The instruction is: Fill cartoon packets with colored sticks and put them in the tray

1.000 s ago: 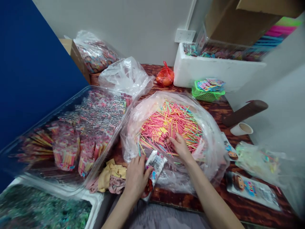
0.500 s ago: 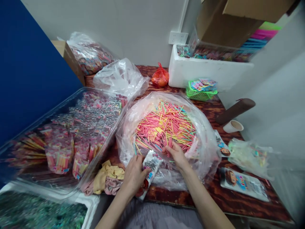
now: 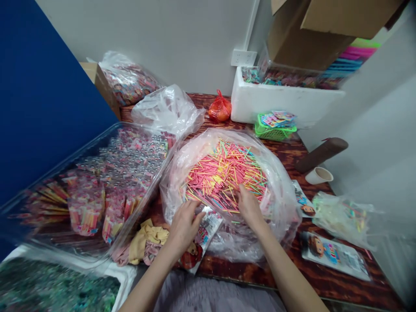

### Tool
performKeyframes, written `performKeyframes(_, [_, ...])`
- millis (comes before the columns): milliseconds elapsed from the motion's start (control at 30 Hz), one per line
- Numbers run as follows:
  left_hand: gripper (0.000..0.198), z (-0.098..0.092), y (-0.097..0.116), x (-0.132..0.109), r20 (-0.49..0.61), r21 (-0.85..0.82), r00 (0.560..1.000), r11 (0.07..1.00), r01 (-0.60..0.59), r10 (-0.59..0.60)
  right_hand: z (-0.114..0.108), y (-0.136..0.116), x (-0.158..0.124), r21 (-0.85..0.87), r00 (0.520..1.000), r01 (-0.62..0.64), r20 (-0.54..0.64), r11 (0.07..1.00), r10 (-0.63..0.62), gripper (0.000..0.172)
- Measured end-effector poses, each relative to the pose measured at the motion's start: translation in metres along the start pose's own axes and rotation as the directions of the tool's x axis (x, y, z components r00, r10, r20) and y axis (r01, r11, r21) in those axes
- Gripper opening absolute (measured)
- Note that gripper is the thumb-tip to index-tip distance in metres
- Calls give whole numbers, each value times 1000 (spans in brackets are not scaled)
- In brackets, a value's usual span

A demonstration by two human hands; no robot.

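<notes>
A clear plastic bag (image 3: 282, 186), its mouth spread wide, holds a heap of thin pink, yellow and green sticks (image 3: 227, 167). My right hand (image 3: 249, 206) reaches into the near part of the heap, fingers bent down among the sticks; whether it grips any is too small to tell. My left hand (image 3: 185, 223) is at the bag's near left edge, fingers apart, beside and partly over a printed silver packet (image 3: 208, 227). The packet lies tilted against the bag's front.
On the left, a clear tray (image 3: 152, 180) holds filled packets; cloths (image 3: 147, 242) lie beside it. To the right are a printed pouch (image 3: 336, 255), a paper cup (image 3: 319, 175) and a small plastic bag (image 3: 344, 216). Behind stand a green basket (image 3: 274, 130) and foam box (image 3: 286, 102).
My right hand has moved slightly right and up, and the pink sticks at its fingertips no longer show there. My left hand has lifted slightly, its fingers more spread.
</notes>
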State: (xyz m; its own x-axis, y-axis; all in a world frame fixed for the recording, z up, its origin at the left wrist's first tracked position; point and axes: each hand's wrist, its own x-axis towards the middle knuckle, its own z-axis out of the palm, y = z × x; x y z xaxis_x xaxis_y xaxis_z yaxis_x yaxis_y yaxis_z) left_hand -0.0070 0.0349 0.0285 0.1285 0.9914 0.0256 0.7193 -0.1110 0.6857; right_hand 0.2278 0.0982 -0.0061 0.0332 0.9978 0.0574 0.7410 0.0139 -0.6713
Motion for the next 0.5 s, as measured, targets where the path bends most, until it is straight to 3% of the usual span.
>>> performKeyframes(100, [41,7,10,5,-87,-90,996,995,-35,27,0,-6,-12,173,987,33,149,984,-59,14])
performKeyframes(200, [61,24,28,12,-159,-96,969,974,-204,187,9,-9,-28,400,970,26,213,916,-120,23])
performKeyframes(300, [65,46,44,23,-26,-14,916,916,-401,400,21,-8,-41,563,973,64,147,824,-176,35])
performKeyframes(400, [59,57,48,27,116,12,884,889,-458,454,27,-4,-47,680,975,16,152,733,-162,38])
performKeyframes(500, [55,49,37,16,42,4,913,914,-406,405,24,-1,-52,704,985,-42,146,709,-87,24])
